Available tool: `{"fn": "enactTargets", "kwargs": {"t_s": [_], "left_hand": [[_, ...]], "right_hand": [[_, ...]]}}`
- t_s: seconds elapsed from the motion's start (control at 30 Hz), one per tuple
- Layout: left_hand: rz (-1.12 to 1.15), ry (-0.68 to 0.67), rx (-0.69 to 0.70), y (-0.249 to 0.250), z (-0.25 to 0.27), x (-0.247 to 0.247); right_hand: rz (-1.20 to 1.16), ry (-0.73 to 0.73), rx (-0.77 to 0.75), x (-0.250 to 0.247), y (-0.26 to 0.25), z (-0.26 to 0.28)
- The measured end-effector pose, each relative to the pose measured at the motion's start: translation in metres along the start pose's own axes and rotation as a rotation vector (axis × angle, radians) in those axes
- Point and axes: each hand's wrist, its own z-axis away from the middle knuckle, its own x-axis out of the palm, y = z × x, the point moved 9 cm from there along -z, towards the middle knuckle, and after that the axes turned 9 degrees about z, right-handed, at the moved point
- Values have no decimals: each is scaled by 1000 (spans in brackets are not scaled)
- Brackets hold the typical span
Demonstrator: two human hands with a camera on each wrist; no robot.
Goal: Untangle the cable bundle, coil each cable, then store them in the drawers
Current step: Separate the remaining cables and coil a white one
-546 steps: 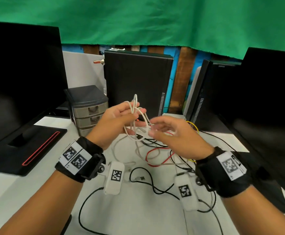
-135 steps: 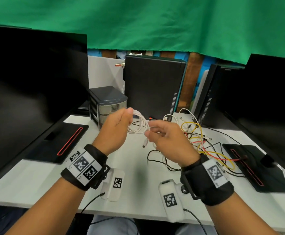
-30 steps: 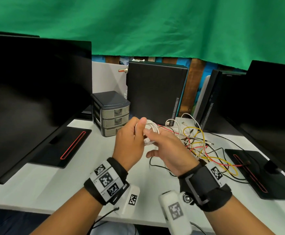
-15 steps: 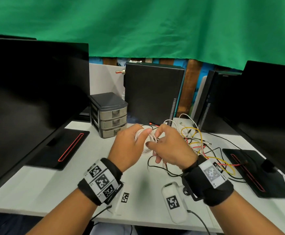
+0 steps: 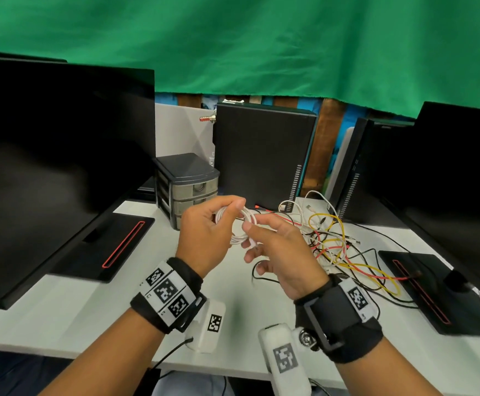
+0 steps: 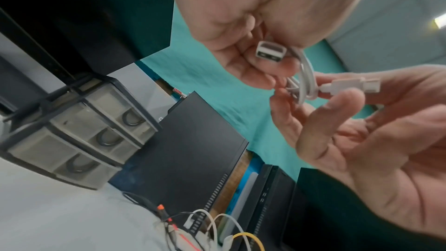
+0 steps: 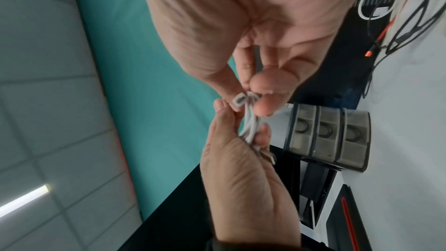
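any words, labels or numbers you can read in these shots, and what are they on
No readable words, brands or numbers in any view.
Left wristband: three square black-and-white code markers, patterns only; tiny marks beside them too small to read.
Right wristband: one code marker; small print at its edge is blurred.
Two white wrist camera units: one code marker each, no text.
Drawer unit, monitors, computer tower: no legible labels.

no readable text; only coded square markers on wristbands (image 5: 168, 292)
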Motion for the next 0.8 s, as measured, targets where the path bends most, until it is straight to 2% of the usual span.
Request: {"fn": "enactTargets", "kwargs": {"t_s": [0.07,0.17,0.23,0.33,0.4,0.5,0.6,0.67,0.73,0.8], "left_hand": [[1,-36,-25,-9,1,1],[-37,-112,-105,-28,5,6],[-25,-184,-292,-55,7,8],[103,-287,-701,-99,26,11],[66,-307,-819,-121,37,8],[-115,-303,-882,-153,48,-4],[-338,-251,-857,-172,48,-24],[-350,-156,-820,-173,40,-35],[-310,-69,-788,-169,34,-42],[-303,-54,-766,-170,34,-42]], "right_hand": [[14,-13,-4,2,6,-2],[48,47,-4,-4,15,-11],[97,104,13,-11,25,-19],[144,130,62,-13,45,-33],[148,110,125,-6,64,-42],[107,62,278,10,105,-58],[115,-12,390,29,139,-70],[140,-41,393,39,148,-76],[186,9,380,38,149,-84],[283,53,319,33,141,-87]]}}
